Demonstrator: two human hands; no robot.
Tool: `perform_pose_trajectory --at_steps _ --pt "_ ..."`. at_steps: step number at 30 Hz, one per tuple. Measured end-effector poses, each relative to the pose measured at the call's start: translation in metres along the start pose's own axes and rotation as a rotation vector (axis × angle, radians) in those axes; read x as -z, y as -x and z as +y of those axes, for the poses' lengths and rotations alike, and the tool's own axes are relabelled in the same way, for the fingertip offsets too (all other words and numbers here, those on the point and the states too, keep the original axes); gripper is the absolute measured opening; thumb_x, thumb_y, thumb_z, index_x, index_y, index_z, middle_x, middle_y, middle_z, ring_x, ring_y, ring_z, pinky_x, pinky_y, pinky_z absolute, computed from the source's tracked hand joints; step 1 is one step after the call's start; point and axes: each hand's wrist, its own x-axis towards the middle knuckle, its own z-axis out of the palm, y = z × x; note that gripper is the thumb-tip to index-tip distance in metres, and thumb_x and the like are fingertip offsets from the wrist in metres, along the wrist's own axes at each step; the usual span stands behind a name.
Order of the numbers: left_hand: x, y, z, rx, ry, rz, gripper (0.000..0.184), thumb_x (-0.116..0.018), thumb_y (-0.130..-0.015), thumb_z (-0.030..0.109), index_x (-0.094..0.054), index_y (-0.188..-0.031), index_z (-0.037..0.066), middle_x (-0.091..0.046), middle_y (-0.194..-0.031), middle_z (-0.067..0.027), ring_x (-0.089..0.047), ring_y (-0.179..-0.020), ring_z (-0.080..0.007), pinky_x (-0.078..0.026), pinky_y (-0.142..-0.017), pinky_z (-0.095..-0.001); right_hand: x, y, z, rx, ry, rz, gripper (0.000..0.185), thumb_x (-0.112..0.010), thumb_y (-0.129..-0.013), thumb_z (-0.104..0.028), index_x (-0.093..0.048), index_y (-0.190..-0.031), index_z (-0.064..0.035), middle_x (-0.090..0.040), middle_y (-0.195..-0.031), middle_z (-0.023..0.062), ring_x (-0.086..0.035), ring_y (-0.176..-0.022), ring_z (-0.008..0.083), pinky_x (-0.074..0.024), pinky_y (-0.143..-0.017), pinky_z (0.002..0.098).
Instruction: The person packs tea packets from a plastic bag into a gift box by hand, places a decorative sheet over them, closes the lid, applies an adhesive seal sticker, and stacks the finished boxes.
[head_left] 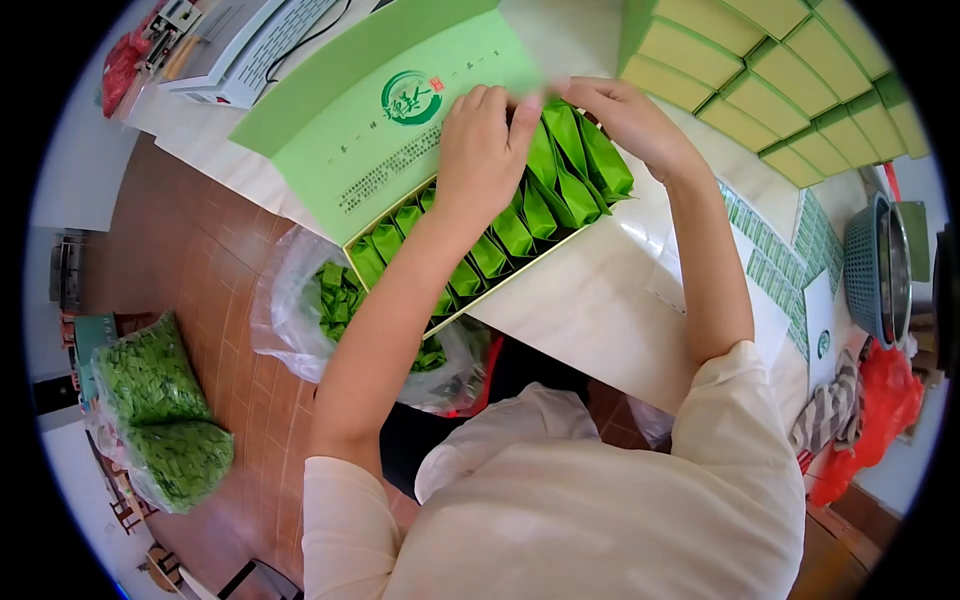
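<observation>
A light green gift box (462,312) lies with its printed lid (345,125) raised, at an angle over the table's front edge. Bright green foil packets (512,232) stand in rows inside it; those at the right end (603,165) lean and rise higher than the others. My left hand (482,150) is over the box beside the lid, fingers closed and thumb toward the right hand. My right hand (625,115) bends its closed fingers at the packets' upper ends. Both hands' fingertips meet in a blurred patch, so what they pinch is hidden.
Stacked green boxes (765,80) fill the back right. Green label sheets (775,265) and a blue basket (865,270) are on the right. Below the box, a clear bag (290,290) holds more packets. Full bags (160,410) stand on the floor at left.
</observation>
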Motion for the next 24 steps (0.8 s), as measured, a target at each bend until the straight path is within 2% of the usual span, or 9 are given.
perform_pose_trajectory --at_steps 5,8,10,11,12,15,19,21,24 --pt "0.005 0.001 0.0 -0.004 -0.042 -0.084 0.041 -0.047 -0.096 0.035 -0.05 -0.078 -0.001 -0.052 -0.078 -0.0165 -0.05 -0.078 -0.0354 -0.04 -0.072 -0.0429 -0.009 0.004 -0.004 0.058 0.038 0.06 0.042 -0.054 -0.091 -0.037 -0.066 -0.111 -0.0021 -0.068 -0.094 0.0064 -0.059 -0.085 0.0137 -0.0453 -0.081 0.0264" --pt "-0.002 0.003 -0.003 -0.07 -0.09 -0.004 0.032 -0.05 -0.094 0.029 -0.055 -0.081 0.0 -0.052 -0.078 -0.0157 -0.051 -0.079 -0.035 -0.04 -0.072 -0.0426 -0.021 0.0 0.008 0.182 0.156 0.076 0.036 -0.051 -0.092 -0.032 -0.067 -0.103 -0.0013 -0.069 -0.085 0.013 -0.065 -0.08 0.0222 -0.0492 -0.076 0.0339" --pt "-0.008 0.003 -0.006 -0.107 -0.13 0.029 0.025 -0.053 -0.092 0.026 -0.057 -0.085 0.002 -0.053 -0.08 -0.0138 -0.052 -0.081 -0.0334 -0.041 -0.073 -0.0419 -0.042 0.006 0.01 0.348 0.617 0.369 0.03 -0.049 -0.093 -0.025 -0.064 -0.094 0.0006 -0.066 -0.077 0.0191 -0.065 -0.072 0.0346 -0.0503 -0.068 0.0434" --pt "-0.011 0.004 -0.007 -0.152 -0.174 0.061 0.019 -0.056 -0.089 0.023 -0.059 -0.089 0.004 -0.054 -0.083 -0.0118 -0.053 -0.083 -0.0317 -0.042 -0.074 -0.0411 -0.051 0.009 0.012 0.366 0.609 0.419 0.019 -0.049 -0.09 -0.013 -0.056 -0.101 -0.0007 -0.065 -0.076 0.022 -0.062 -0.069 0.0417 -0.0493 -0.063 0.0489" --pt "-0.014 0.005 -0.007 -0.141 -0.177 0.071 0.019 -0.056 -0.089 0.023 -0.059 -0.089 0.004 -0.054 -0.083 -0.0118 -0.053 -0.083 -0.0317 -0.042 -0.074 -0.0411 -0.056 0.01 0.016 0.374 0.614 0.407 0.019 -0.049 -0.09 -0.013 -0.056 -0.101 -0.0007 -0.065 -0.076 0.022 -0.062 -0.069 0.0417 -0.0493 -0.063 0.0489" --pt "-0.018 0.005 -0.004 -0.153 -0.438 -0.002 0.025 -0.063 -0.08 0.019 -0.057 -0.104 0.011 -0.054 -0.095 -0.0063 -0.052 -0.092 -0.026 -0.042 -0.077 -0.0383 -0.068 0.006 0.031 0.319 0.793 0.44 0.042 -0.048 -0.082 -0.002 -0.041 -0.123 -0.0019 -0.064 -0.072 0.0216 -0.063 -0.065 0.0402 -0.049 -0.055 0.0477" --pt "-0.009 0.008 -0.007 -0.111 -0.355 0.012 0.024 -0.059 -0.085 0.02 -0.056 -0.105 0.008 -0.053 -0.095 -0.0088 -0.051 -0.095 -0.028 -0.042 -0.08 -0.0392 -0.069 0.003 0.029 0.35 0.811 0.428 0.04 -0.048 -0.085 -0.004 -0.04 -0.124 0.0002 -0.063 -0.072 0.0226 -0.062 -0.064 0.0409 -0.0491 -0.055 0.0475" --pt "0.01 0.015 -0.004 -0.073 -0.04 -0.095 0.026 -0.053 -0.09 0.02 -0.054 -0.112 0.005 -0.053 -0.105 -0.0138 -0.049 -0.103 -0.0314 -0.04 -0.089 -0.0392 -0.07 0.007 0.027 0.338 0.862 0.421 0.038 -0.047 -0.087 -0.006 -0.04 -0.124 0.0001 -0.063 -0.072 0.0228 -0.062 -0.064 0.0415 -0.0491 -0.056 0.048" --pt "0.083 0.046 -0.001 0.027 0.072 0.019 0.032 -0.049 -0.094 0.02 -0.05 -0.12 0.003 -0.05 -0.117 -0.0172 -0.046 -0.111 -0.0318 -0.036 -0.097 -0.0378 -0.074 0.019 0.019 0.265 0.894 0.424 0.035 -0.045 -0.094 -0.016 -0.041 -0.125 -0.0008 -0.064 -0.073 0.0231 -0.062 -0.064 0.0431 -0.0485 -0.058 0.0503"
